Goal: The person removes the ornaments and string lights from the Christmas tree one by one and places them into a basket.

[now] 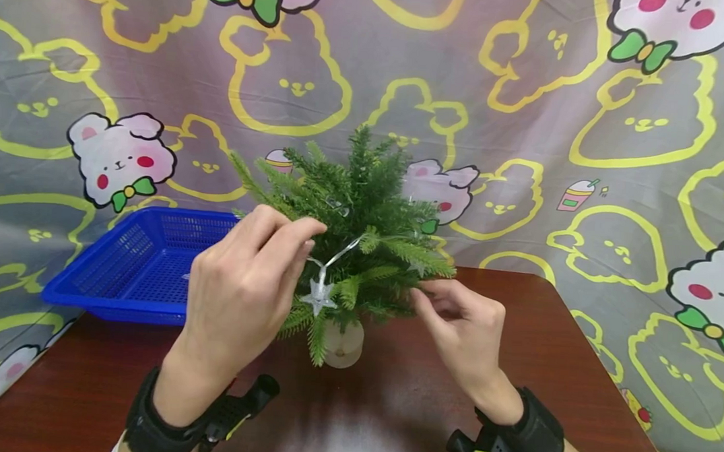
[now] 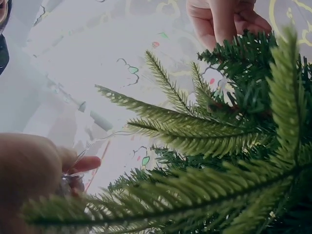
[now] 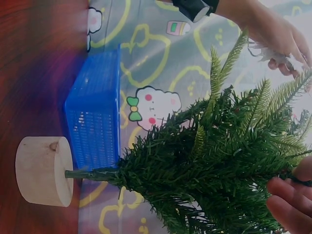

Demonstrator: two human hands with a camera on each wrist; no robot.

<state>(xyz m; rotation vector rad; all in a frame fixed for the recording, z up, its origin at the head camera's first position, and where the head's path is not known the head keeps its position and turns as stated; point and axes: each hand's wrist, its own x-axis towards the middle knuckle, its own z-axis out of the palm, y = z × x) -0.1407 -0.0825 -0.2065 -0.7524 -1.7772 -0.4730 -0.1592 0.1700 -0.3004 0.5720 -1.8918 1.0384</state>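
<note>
A small artificial Christmas tree point(image 1: 363, 206) with green needles stands on a round wooden base point(image 3: 44, 170). My left hand point(image 1: 244, 275) is in front of the tree's left side, pinching the thin clear wire of a string light point(image 1: 343, 249). A clear star point(image 1: 318, 295) hangs from that wire beside the fingers. In the right wrist view, the left hand point(image 3: 278, 41) appears at upper right with a star by its fingers. On the tree's right side, my right hand point(image 1: 463, 325) pinches a lower branch between thumb and fingers; foliage partly hides the fingertips.
A blue plastic basket point(image 1: 116, 303) stands at the left, behind my left hand. The brown tabletop point(image 1: 527, 327) ends against a grey curtain point(image 1: 523, 139) with yellow cartoon outlines. Dark straps with cameras circle both wrists.
</note>
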